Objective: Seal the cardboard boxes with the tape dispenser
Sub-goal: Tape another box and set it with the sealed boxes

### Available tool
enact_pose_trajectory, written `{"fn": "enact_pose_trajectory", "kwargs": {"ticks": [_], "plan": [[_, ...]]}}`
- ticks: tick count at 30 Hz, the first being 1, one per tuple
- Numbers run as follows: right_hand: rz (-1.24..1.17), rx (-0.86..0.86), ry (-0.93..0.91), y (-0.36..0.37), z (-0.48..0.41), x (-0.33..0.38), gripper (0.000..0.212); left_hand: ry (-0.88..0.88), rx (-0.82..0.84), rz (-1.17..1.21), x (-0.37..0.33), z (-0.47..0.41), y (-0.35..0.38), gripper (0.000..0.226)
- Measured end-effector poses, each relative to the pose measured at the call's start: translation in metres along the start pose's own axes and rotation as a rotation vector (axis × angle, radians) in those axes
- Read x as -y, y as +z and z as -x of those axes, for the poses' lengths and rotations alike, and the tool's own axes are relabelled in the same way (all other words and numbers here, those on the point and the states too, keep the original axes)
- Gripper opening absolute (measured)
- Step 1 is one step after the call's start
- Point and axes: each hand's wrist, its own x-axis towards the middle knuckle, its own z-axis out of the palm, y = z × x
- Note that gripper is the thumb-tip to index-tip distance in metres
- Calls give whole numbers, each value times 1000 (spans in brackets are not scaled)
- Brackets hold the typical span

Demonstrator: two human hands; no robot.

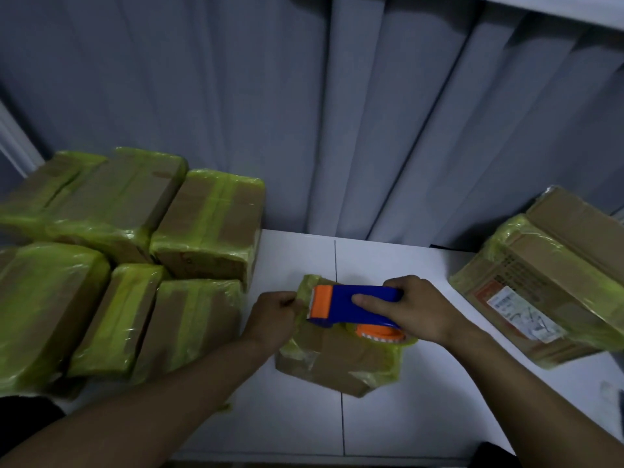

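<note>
Small cardboard box [337, 361] sits mid-worktop [422, 417], under both hands. Right hand [422, 309] grips the tape dispenser [354, 304], whose long axis runs left–right over the box's far edge. Its orange end points at the left hand [273, 314], which pinches tape [306, 284] at the box's left corner.

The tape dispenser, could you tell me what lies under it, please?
A small cardboard box, partly wrapped in yellow-green tape; its top beneath the tape dispenser is hidden.
</note>
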Motion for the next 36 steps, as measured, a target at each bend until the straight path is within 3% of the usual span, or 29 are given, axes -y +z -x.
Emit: {"fn": "enact_pose_trajectory", "kwargs": {"ticks": [4, 8, 11, 16, 21, 24, 29, 36], "plan": [[-140, -21, 21, 11, -3, -1, 66, -17, 55, -54, 0, -6, -1, 24], [-221, 1, 50, 11, -7, -2, 73, -127, 102, 75, 2, -10, -4, 21], [-212, 47, 62, 11, -7, 2, 68, -60, 66, 120, 5, -5, -3, 12], [-208, 133, 60, 0, -5, 1, 69, -26, 57, 136, 5, 2, -3, 20], [-206, 90, 71, 1, -3, 0, 55, -70, -10, 153, 2, -3, 1, 19], [-180, 102, 86, -5, 0, 2, 59, -103, -10, 175, 0, -4, -1, 27], [-102, 98, 118, -26, 5, -4, 55, -105, -5, 189, 4, -5, 0, 18], [24, 87, 182, -8, -6, -2, 64, -50, -26, 146, 7, -5, 4, 25]]}}
